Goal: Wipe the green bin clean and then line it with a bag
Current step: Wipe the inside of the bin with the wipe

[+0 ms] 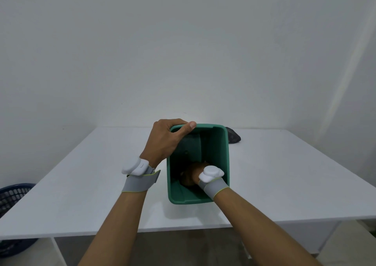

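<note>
The green bin (223,154) stands upright on the white table (101,174), its opening facing me. My left hand (164,139) grips the bin's far left rim corner, thumb lying along the top edge. My right hand (192,175) reaches deep inside the bin, near the bottom. It is in shadow, and its fingers and anything in them are hidden. A dark folded bag (234,136) lies on the table just behind the bin's right side.
A white wall rises right behind the table. A dark blue mesh basket (12,196) stands on the floor off the table's left edge. The table's near edge runs just below the bin.
</note>
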`<state>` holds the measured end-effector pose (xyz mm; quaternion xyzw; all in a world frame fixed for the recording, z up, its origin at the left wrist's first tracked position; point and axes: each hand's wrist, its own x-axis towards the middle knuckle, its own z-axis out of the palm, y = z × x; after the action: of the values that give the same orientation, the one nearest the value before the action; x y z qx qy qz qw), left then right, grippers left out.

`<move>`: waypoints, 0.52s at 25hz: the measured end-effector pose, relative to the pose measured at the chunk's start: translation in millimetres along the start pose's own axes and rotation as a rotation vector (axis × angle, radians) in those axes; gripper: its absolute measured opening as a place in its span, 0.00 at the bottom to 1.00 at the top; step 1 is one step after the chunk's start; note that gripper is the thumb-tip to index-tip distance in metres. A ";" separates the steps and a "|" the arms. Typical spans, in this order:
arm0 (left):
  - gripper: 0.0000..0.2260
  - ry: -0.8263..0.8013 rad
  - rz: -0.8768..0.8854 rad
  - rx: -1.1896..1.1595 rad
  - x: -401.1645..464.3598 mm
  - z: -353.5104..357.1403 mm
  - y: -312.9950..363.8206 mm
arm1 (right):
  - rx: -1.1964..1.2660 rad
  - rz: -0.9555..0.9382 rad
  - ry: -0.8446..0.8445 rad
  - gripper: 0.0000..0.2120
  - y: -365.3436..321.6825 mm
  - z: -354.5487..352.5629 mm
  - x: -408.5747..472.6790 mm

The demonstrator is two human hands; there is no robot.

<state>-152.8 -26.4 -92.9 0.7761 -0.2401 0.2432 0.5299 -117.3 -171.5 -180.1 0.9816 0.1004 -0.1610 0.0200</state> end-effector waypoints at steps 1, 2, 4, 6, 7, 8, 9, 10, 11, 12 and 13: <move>0.14 -0.001 0.000 -0.005 -0.2 -0.4 -0.1 | 0.002 0.013 0.008 0.33 -0.4 0.5 1.0; 0.15 -0.001 0.004 -0.008 -0.1 -0.6 -0.5 | -0.004 0.019 0.007 0.33 -2.2 -0.3 2.0; 0.15 0.001 0.003 -0.009 -1.2 -0.6 -1.5 | -0.031 -0.016 -0.008 0.31 -11.1 -2.2 2.1; 0.15 0.005 -0.005 -0.013 -2.1 0.0 -1.5 | -0.066 -0.064 -0.028 0.30 -22.3 -4.5 0.1; 0.15 0.009 -0.010 -0.013 -2.2 0.1 -1.4 | -0.080 -0.080 -0.038 0.30 -27.3 -5.9 -0.9; 0.15 0.012 -0.017 -0.012 -2.0 -0.3 -1.5 | -0.085 -0.093 -0.035 0.30 -30.7 -6.8 -1.4; 0.15 0.013 -0.022 -0.009 -1.9 -1.4 -1.8 | -0.083 -0.093 -0.038 0.30 -32.8 -8.5 -2.0; 0.15 0.014 -0.024 -0.006 -1.9 -2.5 -2.2 | -0.083 -0.094 -0.032 0.29 -31.9 -8.8 -0.5; 0.15 0.015 -0.026 -0.003 -2.2 -3.4 -2.6 | -0.089 -0.091 -0.032 0.29 -30.8 -9.2 -1.6; 0.15 0.017 -0.027 0.001 -2.5 -4.2 -2.8 | -0.094 -0.085 -0.031 0.29 -29.7 -9.2 -0.9; 0.15 0.018 -0.029 0.002 -2.9 -4.5 -2.8 | -0.097 -0.073 -0.044 0.29 -30.2 -10.4 -3.7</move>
<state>-153.8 -20.9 -95.3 0.7779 -0.2239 0.2427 0.5346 -123.7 -141.9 -169.3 0.9714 0.1433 -0.1781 0.0638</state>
